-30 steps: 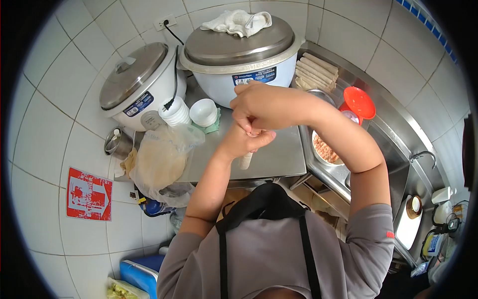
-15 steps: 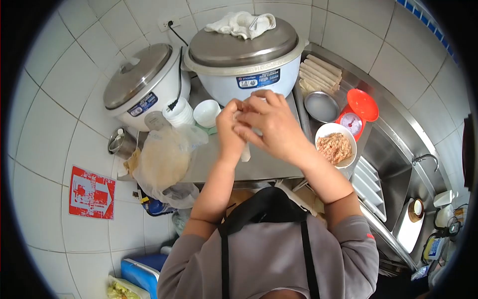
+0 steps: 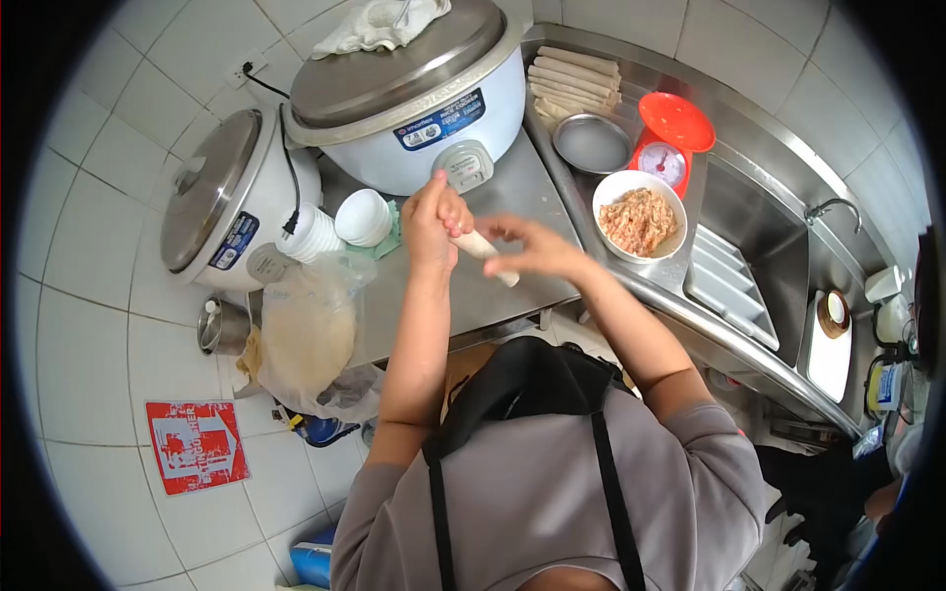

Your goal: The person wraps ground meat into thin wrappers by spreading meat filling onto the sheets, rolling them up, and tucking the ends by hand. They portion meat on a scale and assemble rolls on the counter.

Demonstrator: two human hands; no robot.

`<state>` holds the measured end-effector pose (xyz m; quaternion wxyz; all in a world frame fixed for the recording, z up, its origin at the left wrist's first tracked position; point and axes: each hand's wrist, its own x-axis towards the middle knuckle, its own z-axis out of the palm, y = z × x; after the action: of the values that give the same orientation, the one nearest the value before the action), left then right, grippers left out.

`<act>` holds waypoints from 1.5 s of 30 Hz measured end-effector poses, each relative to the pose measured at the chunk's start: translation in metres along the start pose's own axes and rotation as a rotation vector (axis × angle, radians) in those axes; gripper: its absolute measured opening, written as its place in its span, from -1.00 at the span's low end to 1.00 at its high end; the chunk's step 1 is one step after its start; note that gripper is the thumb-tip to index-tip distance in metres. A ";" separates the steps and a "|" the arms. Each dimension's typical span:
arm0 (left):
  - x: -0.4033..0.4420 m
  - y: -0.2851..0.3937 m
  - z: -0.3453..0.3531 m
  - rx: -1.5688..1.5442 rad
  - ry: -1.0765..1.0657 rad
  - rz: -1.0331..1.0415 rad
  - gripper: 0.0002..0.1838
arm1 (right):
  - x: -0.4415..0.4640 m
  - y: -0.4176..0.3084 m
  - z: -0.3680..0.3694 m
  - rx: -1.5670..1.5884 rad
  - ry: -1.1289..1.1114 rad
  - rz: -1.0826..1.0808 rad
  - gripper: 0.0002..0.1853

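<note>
My left hand [image 3: 432, 222] is closed around one end of a pale, uncooked spring roll [image 3: 477, 246], which slants down to the right above the steel counter [image 3: 532, 197]. Beside the roll's free end, my right hand [image 3: 537, 248] has its fingers apart and slightly blurred; whether the thumb touches the roll I cannot tell. More finished rolls [image 3: 574, 79] lie stacked at the back right. Minced filling [image 3: 639, 219] fills a white bowl to the right of my hands. At the left, a plastic bag [image 3: 310, 320] holds what looks like pale round wrappers.
Two rice cookers [image 3: 424, 108] stand behind the counter. White bowls [image 3: 363, 217] are stacked near the bag. A round metal pan [image 3: 591, 144] and a red kitchen scale [image 3: 670, 148] sit behind the filling. To the right is a steel sink [image 3: 754, 281] with a ridged white tray [image 3: 727, 284].
My view has turned to the right. The right hand has come off the left and moved right, so more of the roll shows in my left hand.
</note>
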<state>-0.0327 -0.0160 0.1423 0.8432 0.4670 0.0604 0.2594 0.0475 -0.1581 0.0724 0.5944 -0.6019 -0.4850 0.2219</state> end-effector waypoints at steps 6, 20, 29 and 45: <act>0.003 -0.048 -0.068 -0.406 0.023 0.012 -0.64 | -0.007 0.007 -0.012 -0.389 -0.074 0.306 -0.65; -0.043 -0.122 -0.119 1.600 -0.148 0.413 -0.56 | 0.010 0.087 -0.041 -0.925 -0.031 -0.086 -0.57; -0.044 -0.125 -0.120 1.687 -0.200 0.458 -0.60 | 0.044 0.124 -0.188 -1.358 0.393 0.856 -0.10; -0.035 -0.137 -0.143 1.575 -0.155 0.641 -0.60 | 0.063 0.138 -0.170 -1.326 0.314 0.859 -0.17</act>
<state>-0.0597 0.0158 -0.0543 0.1601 0.9281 0.0304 0.3349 0.2621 -0.1649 -0.0032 0.0375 -0.9875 -0.1527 0.0097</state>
